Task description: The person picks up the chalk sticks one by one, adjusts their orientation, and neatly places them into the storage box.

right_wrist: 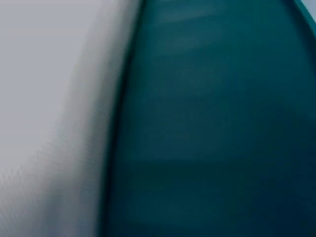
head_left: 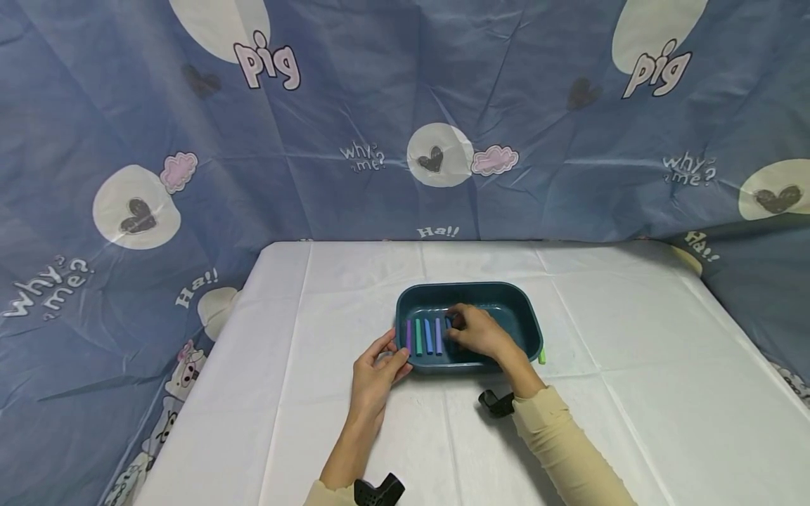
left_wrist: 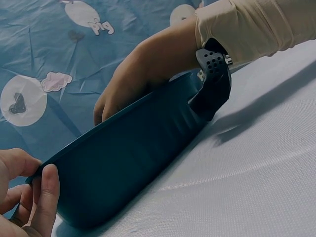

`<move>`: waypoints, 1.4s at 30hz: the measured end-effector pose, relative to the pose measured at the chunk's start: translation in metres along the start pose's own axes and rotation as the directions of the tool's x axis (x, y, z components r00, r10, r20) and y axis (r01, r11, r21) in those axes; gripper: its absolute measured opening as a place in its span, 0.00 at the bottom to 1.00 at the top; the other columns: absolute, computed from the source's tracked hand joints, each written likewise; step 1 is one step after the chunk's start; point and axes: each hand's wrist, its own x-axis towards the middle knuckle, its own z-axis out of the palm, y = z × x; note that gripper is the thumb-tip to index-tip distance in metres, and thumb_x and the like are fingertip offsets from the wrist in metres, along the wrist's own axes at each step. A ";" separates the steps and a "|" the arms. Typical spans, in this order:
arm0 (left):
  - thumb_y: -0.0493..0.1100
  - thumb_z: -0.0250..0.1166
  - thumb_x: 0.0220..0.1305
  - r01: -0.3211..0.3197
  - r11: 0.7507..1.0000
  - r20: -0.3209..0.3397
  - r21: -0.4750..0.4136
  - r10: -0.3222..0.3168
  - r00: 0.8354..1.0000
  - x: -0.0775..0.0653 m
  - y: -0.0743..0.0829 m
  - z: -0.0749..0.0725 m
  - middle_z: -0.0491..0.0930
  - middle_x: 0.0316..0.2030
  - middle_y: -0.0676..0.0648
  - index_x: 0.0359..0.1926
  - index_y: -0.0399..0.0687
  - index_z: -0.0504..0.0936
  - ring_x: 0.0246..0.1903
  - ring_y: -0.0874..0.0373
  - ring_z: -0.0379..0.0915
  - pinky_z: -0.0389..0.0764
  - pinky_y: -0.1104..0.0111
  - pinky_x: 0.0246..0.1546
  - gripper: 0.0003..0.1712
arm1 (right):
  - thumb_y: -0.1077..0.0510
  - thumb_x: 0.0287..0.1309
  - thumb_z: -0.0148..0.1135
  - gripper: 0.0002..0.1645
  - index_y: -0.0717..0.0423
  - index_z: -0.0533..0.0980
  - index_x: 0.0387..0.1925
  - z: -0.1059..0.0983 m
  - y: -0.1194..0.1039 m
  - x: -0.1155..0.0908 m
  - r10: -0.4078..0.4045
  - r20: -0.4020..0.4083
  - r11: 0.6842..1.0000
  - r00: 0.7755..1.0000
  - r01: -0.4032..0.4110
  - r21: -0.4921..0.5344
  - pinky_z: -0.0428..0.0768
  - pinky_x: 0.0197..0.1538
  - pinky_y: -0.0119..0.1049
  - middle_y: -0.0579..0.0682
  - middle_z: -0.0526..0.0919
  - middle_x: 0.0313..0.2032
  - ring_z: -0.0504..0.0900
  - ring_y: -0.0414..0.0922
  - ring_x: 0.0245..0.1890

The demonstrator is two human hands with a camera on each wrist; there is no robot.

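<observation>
A dark teal rectangular tray (head_left: pixel 519 295) stands on the white cloth. Inside its left half lie a purple chalk-like stick (head_left: pixel 408 336), a green one (head_left: pixel 418 337), a blue one (head_left: pixel 428 337) and a lavender one (head_left: pixel 438 337), side by side. My left hand (head_left: pixel 376 372) pinches the rim at the tray's front left corner; the left wrist view shows thumb and fingers on that rim. Reaching into the tray, my right hand (head_left: pixel 479 333) holds a dark blue stick (head_left: pixel 448 322), mostly hidden by the fingers. Only the tray's wall (right_wrist: pixel 207 123), blurred, fills the right wrist view.
Beside the tray's right front corner, a light green stick (head_left: pixel 541 357) lies on the white tablecloth (head_left: pixel 633 330). A blue printed curtain (head_left: pixel 354 84) hangs behind the table and at its sides. A black wrist camera (head_left: pixel 496 404) sits close to the tray's front.
</observation>
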 end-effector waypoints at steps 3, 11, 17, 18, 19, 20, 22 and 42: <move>0.31 0.67 0.56 0.001 1.000 0.003 -0.002 -0.001 1.000 0.000 0.000 0.000 0.67 0.45 0.46 0.62 0.43 0.72 0.31 0.65 0.75 0.86 0.72 0.39 0.31 | 0.61 0.59 0.61 0.28 0.62 0.68 0.60 -0.003 0.001 -0.003 0.005 0.016 0.996 1.000 -0.006 0.087 0.84 0.30 0.33 0.59 0.79 0.43 0.82 0.41 0.24; 0.32 0.66 0.56 -0.008 1.000 0.004 0.006 0.008 1.000 0.000 0.000 -0.001 0.66 0.44 0.47 0.62 0.43 0.72 0.30 0.65 0.75 0.86 0.72 0.38 0.31 | 0.61 0.61 0.59 0.29 0.63 0.64 0.63 -0.015 0.003 -0.012 -0.045 0.029 0.981 0.999 0.038 0.190 0.86 0.34 0.37 0.59 0.75 0.45 0.83 0.49 0.33; 0.32 0.66 0.56 -0.005 1.000 0.001 0.009 0.005 1.000 -0.001 0.001 0.000 0.67 0.43 0.47 0.62 0.43 0.71 0.30 0.65 0.75 0.86 0.72 0.39 0.31 | 0.62 0.62 0.59 0.29 0.63 0.64 0.63 -0.022 0.005 -0.019 -0.048 0.010 0.970 0.999 0.044 0.237 0.87 0.37 0.40 0.59 0.74 0.46 0.82 0.53 0.40; 0.31 0.66 0.56 -0.005 1.000 -0.001 0.008 0.005 1.000 -0.001 0.001 0.000 0.67 0.43 0.47 0.62 0.43 0.72 0.30 0.65 0.75 0.86 0.72 0.39 0.31 | 0.62 0.62 0.58 0.29 0.63 0.64 0.63 -0.023 0.006 -0.020 -0.048 0.007 0.970 0.999 0.045 0.240 0.87 0.38 0.40 0.59 0.74 0.46 0.82 0.53 0.41; 0.31 0.66 0.56 -0.006 1.000 -0.002 0.007 0.006 1.000 -0.001 0.001 0.001 0.67 0.43 0.47 0.62 0.43 0.72 0.30 0.65 0.75 0.86 0.72 0.39 0.31 | 0.62 0.62 0.58 0.28 0.62 0.64 0.63 -0.024 0.006 -0.021 -0.043 0.003 0.969 0.999 0.041 0.245 0.87 0.38 0.40 0.59 0.74 0.46 0.82 0.53 0.41; 0.31 0.66 0.56 -0.008 1.000 -0.004 0.006 0.008 1.000 -0.001 0.001 0.001 0.67 0.43 0.47 0.62 0.43 0.72 0.30 0.65 0.75 0.86 0.72 0.38 0.31 | 0.62 0.62 0.58 0.28 0.62 0.64 0.63 -0.025 0.006 -0.023 -0.044 0.001 0.968 0.999 0.043 0.247 0.87 0.39 0.40 0.59 0.74 0.46 0.82 0.53 0.41; 0.31 0.66 0.56 -0.010 1.000 -0.008 0.003 0.010 1.000 -0.001 0.001 0.001 0.67 0.43 0.47 0.62 0.44 0.72 0.30 0.65 0.75 0.86 0.72 0.38 0.31 | 0.61 0.63 0.58 0.28 0.61 0.64 0.63 -0.026 0.007 -0.025 -0.046 -0.003 0.967 0.999 0.046 0.249 0.87 0.39 0.41 0.59 0.74 0.47 0.82 0.53 0.42; 0.32 0.67 0.56 -0.012 1.000 -0.006 0.026 0.012 1.000 -0.002 0.001 0.001 0.67 0.43 0.47 0.62 0.44 0.72 0.31 0.65 0.76 0.86 0.71 0.39 0.30 | 0.60 0.63 0.58 0.29 0.60 0.63 0.63 -0.037 0.006 -0.036 -0.053 -0.029 0.964 0.998 0.059 0.258 0.87 0.37 0.35 0.57 0.73 0.48 0.81 0.48 0.43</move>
